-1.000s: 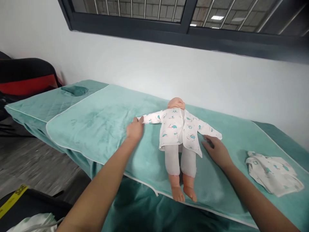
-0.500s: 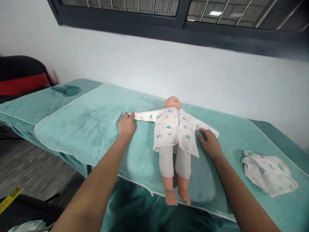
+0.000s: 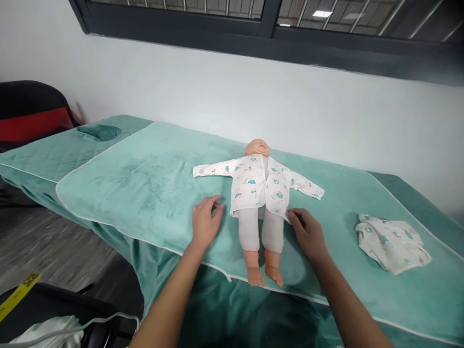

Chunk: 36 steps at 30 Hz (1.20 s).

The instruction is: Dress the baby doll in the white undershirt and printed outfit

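A baby doll [image 3: 255, 276] lies on its back on a green bed cover [image 3: 145, 193], its feet toward me. It wears a white baby shirt [image 3: 250, 186] with small coloured prints, and both sleeves stretch out sideways. My left hand [image 3: 207, 222] hovers beside the shirt's left edge, fingers loosely apart, holding nothing. At the lower right corner of the shirt, my right hand [image 3: 308, 232] has thumb and fingers closed on the hem. The doll's legs look white and padded above bare feet.
Folded printed cloth [image 3: 393, 244] lies on the bed at the right. A wall and a dark window frame [image 3: 217, 29] run behind the bed. At left is a black and red chair [image 3: 32, 116]; a white cable [image 3: 119, 314] hangs at lower left.
My left hand has let go of the left sleeve's cuff and come down toward the shirt's side. My right hand has moved from the right sleeve down to the hem.
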Motion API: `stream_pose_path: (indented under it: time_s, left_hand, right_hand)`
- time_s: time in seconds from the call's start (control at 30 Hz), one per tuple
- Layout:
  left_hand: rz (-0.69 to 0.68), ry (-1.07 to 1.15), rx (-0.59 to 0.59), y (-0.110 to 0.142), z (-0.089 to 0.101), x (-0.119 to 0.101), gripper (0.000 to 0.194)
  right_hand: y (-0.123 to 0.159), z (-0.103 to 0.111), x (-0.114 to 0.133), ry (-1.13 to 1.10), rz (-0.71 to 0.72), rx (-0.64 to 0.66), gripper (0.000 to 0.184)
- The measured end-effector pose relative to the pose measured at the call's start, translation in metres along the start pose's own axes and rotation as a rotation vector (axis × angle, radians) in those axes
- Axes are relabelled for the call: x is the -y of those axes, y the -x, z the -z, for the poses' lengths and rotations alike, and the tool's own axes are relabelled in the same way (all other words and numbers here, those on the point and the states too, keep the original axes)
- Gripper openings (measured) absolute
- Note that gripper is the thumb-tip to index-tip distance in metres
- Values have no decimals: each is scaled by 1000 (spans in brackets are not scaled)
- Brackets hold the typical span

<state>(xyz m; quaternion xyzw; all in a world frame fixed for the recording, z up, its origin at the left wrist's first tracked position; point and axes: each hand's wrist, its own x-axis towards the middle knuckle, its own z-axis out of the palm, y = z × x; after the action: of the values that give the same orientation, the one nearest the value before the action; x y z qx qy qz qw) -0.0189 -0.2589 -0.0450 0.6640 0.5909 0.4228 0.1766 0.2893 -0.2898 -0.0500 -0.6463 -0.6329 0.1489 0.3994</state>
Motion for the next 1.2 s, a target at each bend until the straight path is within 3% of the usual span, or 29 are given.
stream_pose_path:
  time_s: [0.17, 0.27, 0.33, 0.43, 0.6, 0.7, 0.83, 1.07, 1.2]
  left_hand:
    - [16, 367, 153, 18, -20, -29, 56]
    - [93, 340, 129, 25, -32, -45, 70]
    - [148, 321, 127, 24, -36, -54, 82]
    - [174, 308, 146, 15, -41, -63, 99]
    - [143, 272, 140, 6, -50, -69, 100]
    - [87, 302, 99, 7, -55, -69, 87]
    - [35, 364, 58, -1, -57, -69, 76]
    - [16, 450, 39, -32, -62, -66, 73]
    - [67, 441, 77, -33, -62, -61, 77]
  right_hand:
    - [60, -6, 21, -81, -153, -74, 33]
    - [83, -10, 26, -140, -212, -81, 30]
    - [85, -12, 26, -206, -208, -191, 38]
    - [67, -13, 25, -287, -160, -334, 70]
    - [19, -18, 31, -252, -48, -71, 105]
    - [2, -27, 43, -245, 33, -11, 100]
    - [-9, -40, 52, -244, 58, -38, 83]
    - [-39, -52, 41, -186, 107, -84, 78]
    - [-39, -56, 36, -230, 93, -81, 73]
